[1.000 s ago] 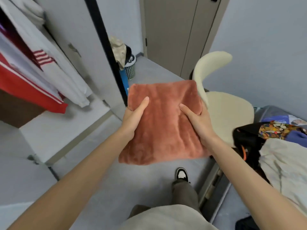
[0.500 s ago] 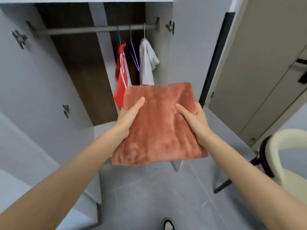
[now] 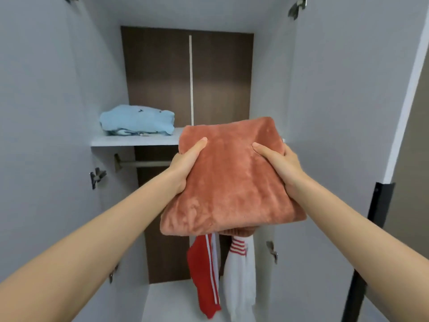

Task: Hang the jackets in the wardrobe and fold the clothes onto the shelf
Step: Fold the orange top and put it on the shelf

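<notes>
So the left grip [image 3: 185,167] and right grip [image 3: 284,169] both clamp the folded rust fleece [image 3: 232,189], thumbs on top. The shelf [image 3: 130,142] behind holds a blue folded top [image 3: 137,119], jackets [image 3: 204,277] hang below.

We have turned from the room to the open wardrobe and raised the folded rust-orange plush garment [image 3: 232,182]. Our left hand [image 3: 185,168] and right hand [image 3: 281,166] now hold it up in front of the white wardrobe shelf [image 3: 130,141]. The red jacket [image 3: 204,275] and white jacket [image 3: 239,282], earlier beyond our hands, now hang below them.
</notes>
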`<state>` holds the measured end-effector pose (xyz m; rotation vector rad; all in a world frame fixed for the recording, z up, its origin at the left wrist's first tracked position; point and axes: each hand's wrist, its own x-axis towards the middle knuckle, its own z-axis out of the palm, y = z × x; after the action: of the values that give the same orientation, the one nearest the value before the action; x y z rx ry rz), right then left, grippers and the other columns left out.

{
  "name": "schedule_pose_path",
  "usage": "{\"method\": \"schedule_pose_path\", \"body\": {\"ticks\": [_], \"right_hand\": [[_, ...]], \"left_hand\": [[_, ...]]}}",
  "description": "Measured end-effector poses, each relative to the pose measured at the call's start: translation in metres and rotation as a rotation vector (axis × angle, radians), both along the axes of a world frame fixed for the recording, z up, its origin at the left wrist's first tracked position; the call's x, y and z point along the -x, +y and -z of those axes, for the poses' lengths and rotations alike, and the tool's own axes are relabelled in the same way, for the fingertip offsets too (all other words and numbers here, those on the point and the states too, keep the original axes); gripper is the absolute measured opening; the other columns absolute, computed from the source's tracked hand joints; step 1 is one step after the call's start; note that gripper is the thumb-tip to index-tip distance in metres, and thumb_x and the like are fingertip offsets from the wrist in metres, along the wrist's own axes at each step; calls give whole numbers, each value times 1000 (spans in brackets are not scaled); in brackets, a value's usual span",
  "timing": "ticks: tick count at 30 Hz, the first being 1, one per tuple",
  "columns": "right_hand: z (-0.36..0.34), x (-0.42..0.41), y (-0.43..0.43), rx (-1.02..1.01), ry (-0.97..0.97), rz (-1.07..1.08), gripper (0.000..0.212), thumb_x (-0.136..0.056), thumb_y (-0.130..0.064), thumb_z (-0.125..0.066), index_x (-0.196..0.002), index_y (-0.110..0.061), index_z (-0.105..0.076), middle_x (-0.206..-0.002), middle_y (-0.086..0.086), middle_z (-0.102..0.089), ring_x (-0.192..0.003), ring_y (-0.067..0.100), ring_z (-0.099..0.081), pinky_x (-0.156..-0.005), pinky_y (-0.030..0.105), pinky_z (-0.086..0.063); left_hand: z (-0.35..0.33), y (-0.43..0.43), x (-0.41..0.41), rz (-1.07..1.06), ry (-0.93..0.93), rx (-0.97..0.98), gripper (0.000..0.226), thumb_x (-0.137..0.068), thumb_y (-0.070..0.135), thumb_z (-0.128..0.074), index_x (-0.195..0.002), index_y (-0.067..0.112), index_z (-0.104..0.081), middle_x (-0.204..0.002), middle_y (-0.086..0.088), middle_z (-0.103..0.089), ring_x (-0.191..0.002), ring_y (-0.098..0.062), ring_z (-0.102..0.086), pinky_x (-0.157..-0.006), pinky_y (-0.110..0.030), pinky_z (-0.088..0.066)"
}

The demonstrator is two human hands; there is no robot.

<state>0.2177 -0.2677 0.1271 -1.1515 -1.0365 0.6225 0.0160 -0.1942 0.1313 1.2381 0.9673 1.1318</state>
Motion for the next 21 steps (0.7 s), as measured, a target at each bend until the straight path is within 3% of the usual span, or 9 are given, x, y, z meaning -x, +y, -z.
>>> {"method": "schedule_pose_path", "body": {"ticks": [3,7,12,14,18,21], "right_hand": [[-48,-11,47,-33,-24,-50,37,-72,-38,-80,-105,-29,-65,-99,-11,-71,-85,5,-68,-65,20,-51],[-96,-16,103,-79,-47,-98,43,-73,-37,-80,-111,-25,-64,-100,-8,-69,-86,9,-67,-62,21,-50],[-125,-16,173,-129,-38,-125,42,-75,-35,-79,-111,-24,-62,-101,-7,-67,-86,10,-65,-60,22,-49],[-131,-16,199,-142,-43,-127,43,-75,-37,-79,-112,-25,-61,-102,-6,-66,-87,11,-65,-64,24,-51],[-141,-16,255,-154,-57,-109,54,-76,-41,-77,-123,-24,-58,-111,-2,-65,-96,19,-65,-86,38,-54],[-152,-10,301,-149,-43,-99,57,-77,-42,-76,-126,-24,-55,-112,-2,-63,-97,20,-64,-87,40,-53]], "left_hand": [[-39,43,-8,-27,-50,-52,70,-71,59,-74,-126,19,-59,-111,-3,-69,-98,-21,-67,-89,-37,-53],[-80,95,-12,-101,-50,-85,82,-69,63,-73,-133,17,-51,-120,-6,-64,-106,-25,-63,-97,-43,-50],[-119,158,-10,-153,-15,-146,85,-69,64,-72,-135,15,-49,-124,-6,-61,-108,-26,-61,-98,-43,-48],[-130,185,-9,-183,16,-168,87,-69,65,-71,-135,15,-47,-124,-6,-60,-108,-27,-60,-99,-44,-47],[-147,241,-11,-162,53,-217,87,-71,67,-68,-137,16,-46,-126,-7,-58,-110,-28,-59,-101,-47,-45],[-162,288,-6,-161,72,-242,89,-71,67,-69,-138,15,-43,-127,-8,-57,-110,-29,-58,-101,-48,-46]]}}
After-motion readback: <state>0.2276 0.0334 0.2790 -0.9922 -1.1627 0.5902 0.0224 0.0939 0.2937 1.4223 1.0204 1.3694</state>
